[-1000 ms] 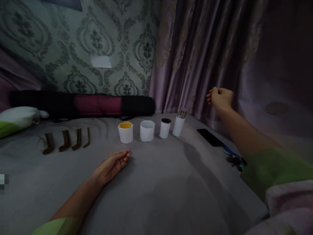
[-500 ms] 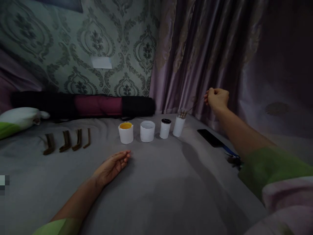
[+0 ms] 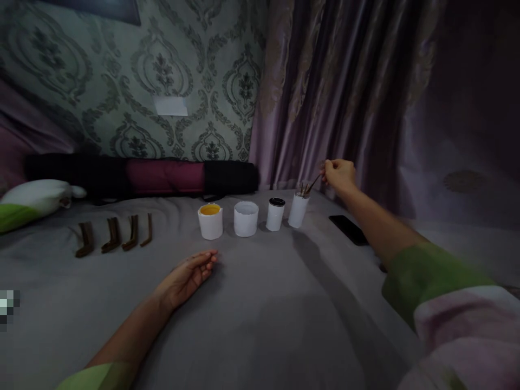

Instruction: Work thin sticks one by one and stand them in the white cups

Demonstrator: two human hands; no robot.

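Note:
My right hand (image 3: 339,174) is closed in a pinch on a thin brown stick (image 3: 314,183). The stick slants down to the mouth of a slim white cup (image 3: 298,211), where several similar stick ends poke out; whether its tip is inside I cannot tell. My left hand (image 3: 189,277) lies on its side on the grey sheet, loosely open, with nothing in it. Just beyond it stand a white cup with a yellow inside (image 3: 210,225), a wide white cup (image 3: 246,221) and a narrow white cup with a dark inside (image 3: 275,216).
Several bundles of bent brown strips (image 3: 111,238) lie on the grey sheet (image 3: 244,303) at left. A black phone (image 3: 349,230) lies at right. Behind are a long black and maroon roll (image 3: 164,176), a white and green plush thing (image 3: 36,200) and a curtain (image 3: 300,97).
My right hand has moved left and down, bringing the thin stick closer to the slim white cup. My left hand stays where it was. The view has shifted slightly.

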